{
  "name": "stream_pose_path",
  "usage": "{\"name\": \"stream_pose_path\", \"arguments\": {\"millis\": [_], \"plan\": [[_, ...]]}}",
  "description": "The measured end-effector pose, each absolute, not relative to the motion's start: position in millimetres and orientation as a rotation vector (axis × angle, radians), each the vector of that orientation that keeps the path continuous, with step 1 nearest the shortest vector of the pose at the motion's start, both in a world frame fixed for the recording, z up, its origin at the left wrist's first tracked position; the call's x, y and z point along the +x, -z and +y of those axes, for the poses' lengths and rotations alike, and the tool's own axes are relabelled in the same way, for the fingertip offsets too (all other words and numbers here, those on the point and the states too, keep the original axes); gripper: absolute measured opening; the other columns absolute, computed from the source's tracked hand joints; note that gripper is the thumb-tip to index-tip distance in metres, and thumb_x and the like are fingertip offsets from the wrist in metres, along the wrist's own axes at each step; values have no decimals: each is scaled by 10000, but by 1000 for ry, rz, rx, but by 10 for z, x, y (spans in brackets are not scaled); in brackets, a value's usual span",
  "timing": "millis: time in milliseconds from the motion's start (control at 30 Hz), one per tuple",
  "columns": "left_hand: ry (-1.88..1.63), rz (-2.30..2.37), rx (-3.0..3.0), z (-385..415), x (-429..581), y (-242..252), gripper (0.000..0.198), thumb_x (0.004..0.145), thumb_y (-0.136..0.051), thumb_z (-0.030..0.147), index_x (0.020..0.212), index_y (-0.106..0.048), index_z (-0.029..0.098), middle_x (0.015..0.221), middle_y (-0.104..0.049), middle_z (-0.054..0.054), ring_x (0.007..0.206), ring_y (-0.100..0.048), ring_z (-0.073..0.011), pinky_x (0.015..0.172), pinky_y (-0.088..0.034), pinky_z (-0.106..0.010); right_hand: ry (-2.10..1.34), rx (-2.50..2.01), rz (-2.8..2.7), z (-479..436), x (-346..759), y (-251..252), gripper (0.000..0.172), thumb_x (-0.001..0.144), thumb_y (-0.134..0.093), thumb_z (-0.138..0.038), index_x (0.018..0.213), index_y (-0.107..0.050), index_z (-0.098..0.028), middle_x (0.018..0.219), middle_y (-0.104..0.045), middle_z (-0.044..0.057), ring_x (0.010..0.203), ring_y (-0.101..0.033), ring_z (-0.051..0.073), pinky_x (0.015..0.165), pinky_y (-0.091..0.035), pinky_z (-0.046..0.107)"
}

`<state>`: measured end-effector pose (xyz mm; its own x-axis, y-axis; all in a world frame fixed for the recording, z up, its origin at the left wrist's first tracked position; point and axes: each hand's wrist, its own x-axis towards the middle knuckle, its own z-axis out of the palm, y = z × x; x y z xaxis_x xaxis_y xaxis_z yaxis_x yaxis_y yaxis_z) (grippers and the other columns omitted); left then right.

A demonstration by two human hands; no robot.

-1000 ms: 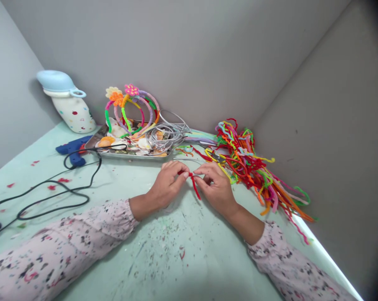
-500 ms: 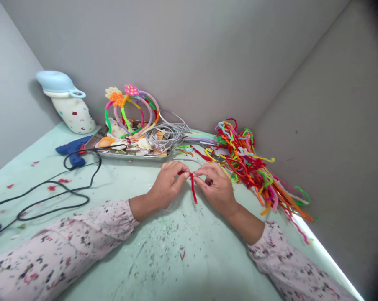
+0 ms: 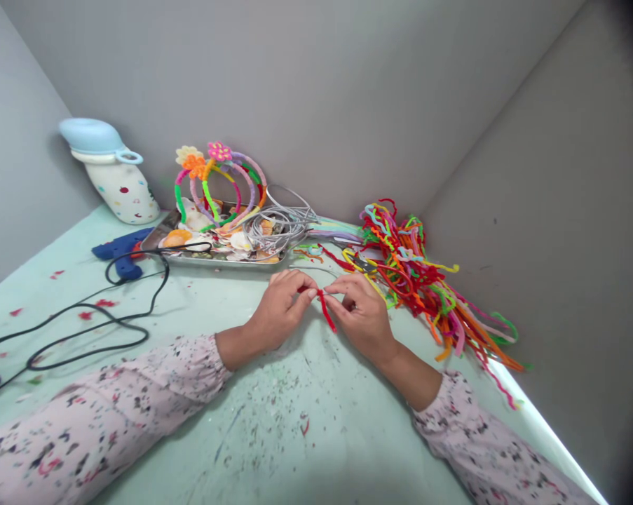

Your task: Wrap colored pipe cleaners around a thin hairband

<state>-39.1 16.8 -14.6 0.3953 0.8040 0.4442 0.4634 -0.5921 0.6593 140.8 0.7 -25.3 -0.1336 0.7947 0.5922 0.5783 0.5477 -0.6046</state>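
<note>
Both of my hands rest on the pale green table (image 3: pixel 274 435) and pinch one short red pipe cleaner (image 3: pixel 327 313) between them. My left hand (image 3: pixel 280 308) grips its upper end with thumb and fingers closed. My right hand (image 3: pixel 362 312) pinches the same piece from the right, its fingers curled. The free tail of the red piece points down toward me. A heap of many-coloured pipe cleaners (image 3: pixel 421 280) lies just right of my right hand.
A metal tray (image 3: pixel 190 258) at the back holds shells, grey wire hoops (image 3: pixel 279 224) and pipe-cleaner headbands (image 3: pixel 219 179). A blue glue gun (image 3: pixel 119 249) with a black cord (image 3: pixel 85 322) lies left. A spotted jug (image 3: pixel 113 172) stands in the corner. Grey walls close in behind and right.
The red piece's free tail swung slightly left, then back to the right, between my fingers. Hands stay in place.
</note>
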Motion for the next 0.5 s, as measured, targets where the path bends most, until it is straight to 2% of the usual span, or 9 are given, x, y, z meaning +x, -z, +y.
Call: {"name": "stream_pose_path", "arguments": {"millis": [233, 400, 500], "plan": [[-1053, 1109, 2254, 173, -390, 141, 209, 940, -421, 312, 853, -566, 190, 855, -614, -19, 850, -517, -182, 836, -357, -352, -385, -1142, -1778, -5, 1383, 244, 75, 830, -626, -251, 873, -687, -244, 950, -609, 46, 766, -578, 147, 554, -481, 246], [-1058, 1116, 2299, 168, -389, 130, 176, 933, -442, 281, 856, -568, 186, 848, -604, -15, 846, -509, -177, 828, -353, -349, -473, -1196, -1739, -15, 1361, 236, 44, 822, -629, -251, 819, -651, -212, 871, -604, 18, 545, -473, 89, 502, -416, 238], [-1041, 1137, 2311, 164, -384, 121, 167, 929, -441, 268, 858, -569, 188, 849, -606, -19, 849, -509, -181, 828, -356, -353, -561, -1204, -1740, -4, 1368, 257, 73, 836, -611, -279, 837, -630, -209, 856, -605, 14, 528, -467, 87, 498, -409, 235]]}}
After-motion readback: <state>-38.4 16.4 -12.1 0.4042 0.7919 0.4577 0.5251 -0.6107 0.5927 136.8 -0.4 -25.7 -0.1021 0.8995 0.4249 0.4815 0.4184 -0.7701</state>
